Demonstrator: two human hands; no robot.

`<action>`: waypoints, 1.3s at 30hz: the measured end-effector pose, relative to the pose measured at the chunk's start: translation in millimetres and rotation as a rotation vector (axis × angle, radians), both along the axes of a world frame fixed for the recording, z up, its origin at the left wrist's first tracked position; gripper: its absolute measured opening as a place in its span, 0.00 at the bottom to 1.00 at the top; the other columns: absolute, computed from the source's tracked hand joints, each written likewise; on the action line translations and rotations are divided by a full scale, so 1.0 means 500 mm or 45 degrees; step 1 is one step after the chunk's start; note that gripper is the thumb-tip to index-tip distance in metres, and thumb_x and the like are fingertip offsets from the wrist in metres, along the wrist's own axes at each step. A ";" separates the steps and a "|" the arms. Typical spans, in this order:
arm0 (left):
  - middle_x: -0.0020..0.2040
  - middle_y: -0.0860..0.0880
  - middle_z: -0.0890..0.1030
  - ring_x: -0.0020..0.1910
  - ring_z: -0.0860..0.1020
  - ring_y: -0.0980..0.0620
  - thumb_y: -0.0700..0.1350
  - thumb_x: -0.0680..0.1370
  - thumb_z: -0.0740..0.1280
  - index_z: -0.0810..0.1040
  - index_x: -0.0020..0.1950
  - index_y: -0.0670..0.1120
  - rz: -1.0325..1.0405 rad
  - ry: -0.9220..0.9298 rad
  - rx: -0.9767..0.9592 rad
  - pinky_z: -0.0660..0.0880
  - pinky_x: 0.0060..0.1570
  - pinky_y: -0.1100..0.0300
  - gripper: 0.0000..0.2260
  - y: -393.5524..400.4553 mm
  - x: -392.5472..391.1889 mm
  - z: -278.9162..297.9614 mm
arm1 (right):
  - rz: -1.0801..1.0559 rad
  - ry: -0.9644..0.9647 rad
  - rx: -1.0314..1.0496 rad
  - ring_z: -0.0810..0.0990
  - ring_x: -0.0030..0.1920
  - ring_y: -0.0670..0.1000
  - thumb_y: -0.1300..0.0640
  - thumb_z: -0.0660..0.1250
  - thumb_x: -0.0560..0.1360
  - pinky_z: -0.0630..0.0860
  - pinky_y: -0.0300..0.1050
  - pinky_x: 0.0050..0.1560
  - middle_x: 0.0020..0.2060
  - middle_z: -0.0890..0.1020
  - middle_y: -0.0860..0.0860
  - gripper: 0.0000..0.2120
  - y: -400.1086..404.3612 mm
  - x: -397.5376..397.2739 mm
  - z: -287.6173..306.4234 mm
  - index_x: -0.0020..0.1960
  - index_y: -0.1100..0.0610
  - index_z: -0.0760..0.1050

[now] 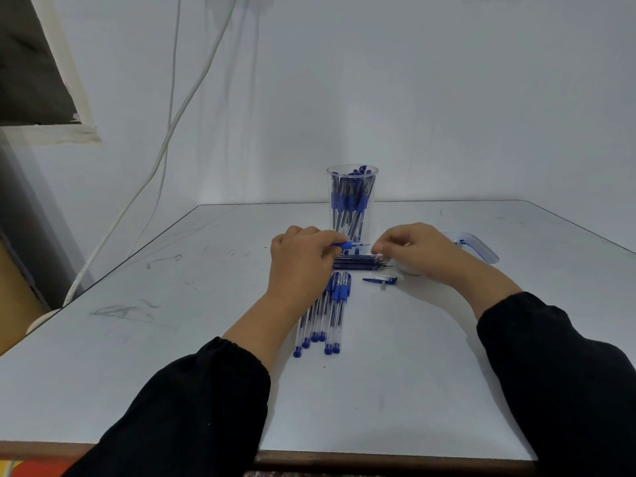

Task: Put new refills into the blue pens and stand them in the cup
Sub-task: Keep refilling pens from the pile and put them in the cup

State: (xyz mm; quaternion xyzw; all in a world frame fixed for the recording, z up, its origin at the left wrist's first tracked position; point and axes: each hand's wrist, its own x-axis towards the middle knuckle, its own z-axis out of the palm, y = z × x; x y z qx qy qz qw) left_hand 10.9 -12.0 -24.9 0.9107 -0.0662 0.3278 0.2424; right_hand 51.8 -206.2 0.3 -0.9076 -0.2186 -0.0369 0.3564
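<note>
- The left hand (303,259) is gripping a blue pen (347,245) near its blue grip section, fingers curled around the barrel; the pen tip is pointing right, held above the worktop (395,373).
- The right hand (413,249) is hovering just right of the pen tip, its fingers curled downward over the right end of the refills (361,262). Whether its grip is pinching a refill cannot be told.
- The refills are lying in a flat bundle on the worktop, running left to right, between the two hands and just near of the cup (351,201).
- The cup is clear and is standing upright at the far centre of the worktop, holding many blue pens upright.
- A row of capped pens (327,318) is lying on the worktop near of the refills, partly under the left wrist, with blue end plugs pointing toward the near edge.
- A loose blue cap (378,279) is lying on the worktop just right of this row, near of the refills.
- A clear container (481,247) is sitting at the right, partly hidden behind the right hand.
- Both forearms are wearing black sleeves (568,373).
</note>
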 end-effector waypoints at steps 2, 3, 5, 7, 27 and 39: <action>0.52 0.54 0.80 0.55 0.70 0.52 0.47 0.79 0.62 0.79 0.59 0.56 0.015 0.011 0.000 0.57 0.58 0.57 0.11 0.002 0.000 0.000 | -0.008 0.012 -0.145 0.78 0.44 0.43 0.50 0.72 0.72 0.70 0.40 0.46 0.39 0.82 0.41 0.02 -0.011 0.000 0.003 0.42 0.44 0.83; 0.52 0.54 0.80 0.55 0.70 0.52 0.47 0.80 0.62 0.79 0.59 0.56 0.021 0.020 0.001 0.57 0.59 0.57 0.11 0.003 0.001 0.000 | -0.001 0.017 -0.213 0.77 0.43 0.42 0.50 0.74 0.70 0.69 0.38 0.44 0.38 0.82 0.40 0.01 -0.012 -0.002 0.005 0.41 0.44 0.84; 0.53 0.54 0.80 0.55 0.70 0.52 0.47 0.80 0.62 0.79 0.59 0.56 0.028 0.032 0.003 0.57 0.59 0.56 0.11 0.002 0.001 -0.001 | 0.018 0.009 -0.330 0.76 0.42 0.41 0.51 0.76 0.68 0.67 0.34 0.40 0.38 0.81 0.39 0.03 -0.009 -0.006 0.007 0.41 0.45 0.85; 0.53 0.54 0.80 0.55 0.70 0.52 0.47 0.80 0.62 0.79 0.59 0.56 0.033 0.034 0.009 0.57 0.59 0.57 0.11 0.002 0.002 -0.002 | 0.023 -0.011 -0.433 0.76 0.42 0.40 0.51 0.76 0.68 0.66 0.32 0.39 0.38 0.81 0.38 0.05 -0.004 -0.009 0.007 0.44 0.45 0.85; 0.54 0.53 0.80 0.56 0.71 0.52 0.47 0.80 0.62 0.78 0.60 0.55 0.055 0.022 0.007 0.58 0.58 0.57 0.11 0.000 -0.001 0.002 | -0.043 0.138 0.494 0.84 0.50 0.53 0.60 0.76 0.69 0.75 0.54 0.62 0.39 0.86 0.53 0.05 0.012 -0.005 -0.004 0.41 0.52 0.81; 0.54 0.52 0.81 0.56 0.71 0.51 0.46 0.79 0.62 0.79 0.60 0.55 0.045 0.020 0.000 0.59 0.59 0.56 0.11 -0.003 -0.004 0.005 | -0.025 0.110 0.554 0.84 0.48 0.53 0.61 0.75 0.70 0.76 0.51 0.61 0.40 0.86 0.54 0.05 0.010 -0.009 -0.001 0.42 0.53 0.81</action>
